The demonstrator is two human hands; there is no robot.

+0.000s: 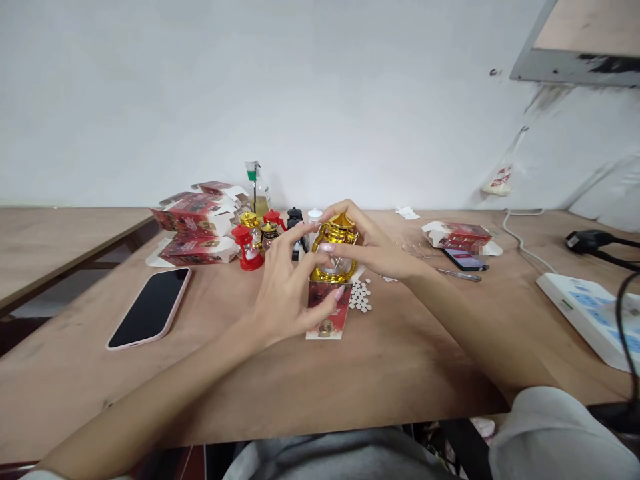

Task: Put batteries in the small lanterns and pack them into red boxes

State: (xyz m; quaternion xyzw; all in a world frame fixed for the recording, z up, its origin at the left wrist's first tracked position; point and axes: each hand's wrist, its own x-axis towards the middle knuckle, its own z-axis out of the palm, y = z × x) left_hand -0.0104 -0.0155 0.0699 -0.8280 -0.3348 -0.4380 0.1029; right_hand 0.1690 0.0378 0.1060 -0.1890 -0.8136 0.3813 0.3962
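A small shiny gold lantern stands upright at the far end of a red printed box or card, in the middle of the table. My right hand curves round its top and right side, thumb and fingers on it. From the left, my left hand grips the lantern's side with its fingertips, the thumb reaching low over the red card. Fingers hide part of the lantern's glass and handle. Several white round pieces lie right beside the card. Behind my left hand are a red lantern and a black lantern.
Red and white boxes are piled at the back left, near a bottle. A pink-edged phone lies at left. To the right are another red box, a second phone, a pen-like tool and a power strip.
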